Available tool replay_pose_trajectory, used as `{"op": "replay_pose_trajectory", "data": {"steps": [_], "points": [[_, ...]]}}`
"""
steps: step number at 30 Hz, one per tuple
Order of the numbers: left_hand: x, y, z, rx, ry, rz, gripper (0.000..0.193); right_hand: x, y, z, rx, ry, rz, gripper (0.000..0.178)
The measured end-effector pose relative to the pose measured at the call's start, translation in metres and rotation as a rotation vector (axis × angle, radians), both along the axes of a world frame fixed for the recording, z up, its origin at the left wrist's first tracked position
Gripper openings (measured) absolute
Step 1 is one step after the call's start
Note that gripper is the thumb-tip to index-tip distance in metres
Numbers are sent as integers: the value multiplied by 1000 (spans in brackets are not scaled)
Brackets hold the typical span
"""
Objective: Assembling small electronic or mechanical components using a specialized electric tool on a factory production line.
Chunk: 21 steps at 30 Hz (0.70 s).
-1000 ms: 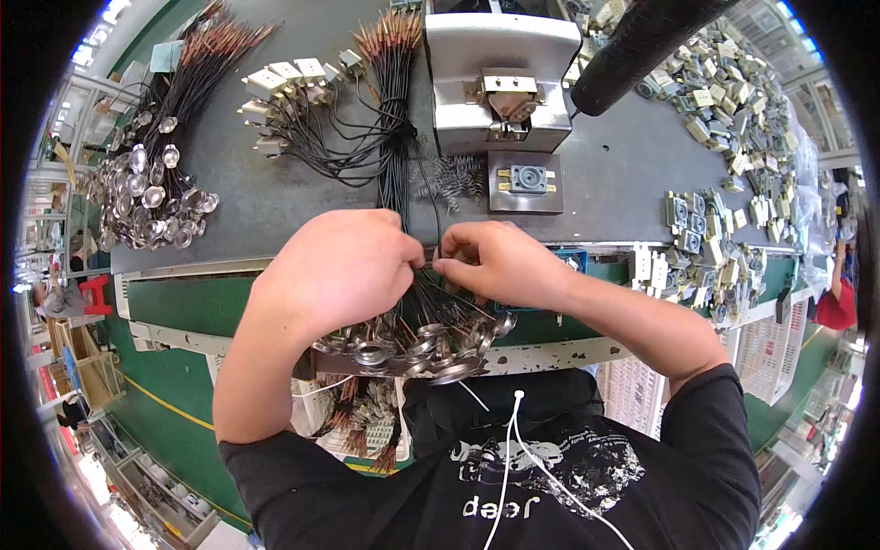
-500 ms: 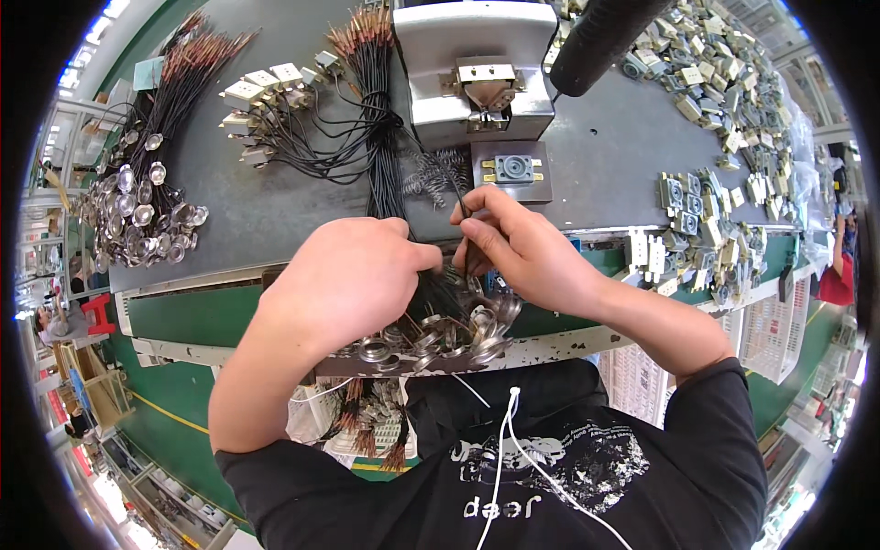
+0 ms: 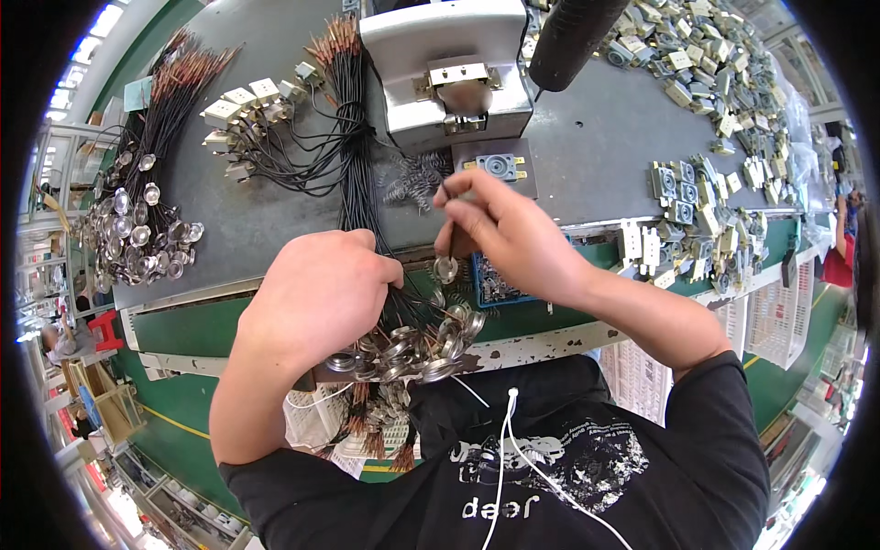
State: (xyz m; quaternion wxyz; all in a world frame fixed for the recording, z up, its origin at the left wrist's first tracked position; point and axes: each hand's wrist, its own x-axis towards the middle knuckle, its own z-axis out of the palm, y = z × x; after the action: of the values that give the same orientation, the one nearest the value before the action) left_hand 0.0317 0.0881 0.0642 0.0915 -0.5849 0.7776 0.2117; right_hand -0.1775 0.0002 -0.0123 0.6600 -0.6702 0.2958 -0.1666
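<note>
My right hand (image 3: 518, 229) is closed, pinching a thin black wire between thumb and fingers. A round metal cap (image 3: 445, 269) hangs at the lower end of that wire, just below the fingertips. My left hand (image 3: 316, 284) curls over the lower part of a thick bundle of black wires (image 3: 357, 188); its fingertips are mostly hidden. Below it, the bundle ends in a cluster of round metal caps (image 3: 403, 353) at the table's front edge. Beyond my right hand, a grey switch-like part (image 3: 496, 167) with brass tabs sits on a metal block.
A metal press-like fixture (image 3: 449, 37) stands at the back, with a black cylindrical handle (image 3: 577, 41) beside it. Loose springs (image 3: 412, 179) lie near the bundle. A blue tray (image 3: 500, 286) holds small parts. Pale connectors (image 3: 243, 110) and another wire bundle (image 3: 160, 119) lie left; piled housings (image 3: 687, 82) right.
My hands have moved apart, the left one going left. The round cap on the wire in my right hand now hangs separate from the cluster. The whole view has shifted slightly.
</note>
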Motion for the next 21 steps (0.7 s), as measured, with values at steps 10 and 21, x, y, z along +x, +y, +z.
{"op": "replay_pose_trajectory", "data": {"steps": [10,21], "points": [[23,-17,8,-167,636,274,18,-35,-28,47,-94,213,247,48],[-21,-69,-35,-592,550,19,16,-53,-14,28,-444,458,260,45]]}}
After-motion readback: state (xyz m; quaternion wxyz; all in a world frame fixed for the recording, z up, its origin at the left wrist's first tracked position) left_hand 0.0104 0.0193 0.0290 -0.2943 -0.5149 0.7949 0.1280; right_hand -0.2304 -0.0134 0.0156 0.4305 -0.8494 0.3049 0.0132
